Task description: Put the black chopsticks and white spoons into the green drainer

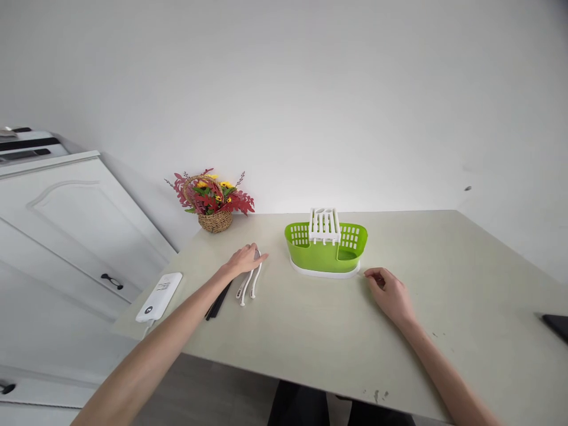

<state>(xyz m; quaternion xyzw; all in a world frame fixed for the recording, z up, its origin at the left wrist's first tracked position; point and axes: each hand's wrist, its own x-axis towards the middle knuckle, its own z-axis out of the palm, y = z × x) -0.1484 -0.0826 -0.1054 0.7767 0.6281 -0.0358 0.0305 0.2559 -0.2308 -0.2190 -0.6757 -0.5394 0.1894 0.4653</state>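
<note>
Several white spoons point(247, 290) lie on the left part of the table, their curved handles pointing toward me. My left hand point(245, 259) is over their far ends, with thumb and forefinger around one of them; the hand hides most of the bowls. Just left of the spoons are black chopsticks point(218, 300), partly behind my left forearm. My right hand point(390, 291) rests on the table with its fingers curled in and nothing visible in them. It is close to the right front of a green utensil basket point(310, 258), which has a white base and a white slotted rack on top.
A wicker basket of artificial flowers point(215, 222) stands at the back left by the wall. On the left edge is a white power bank point(160, 296) with a cable. White cabinets point(84, 236) adjoin the table. A dark flat object point(557, 325) lies far right.
</note>
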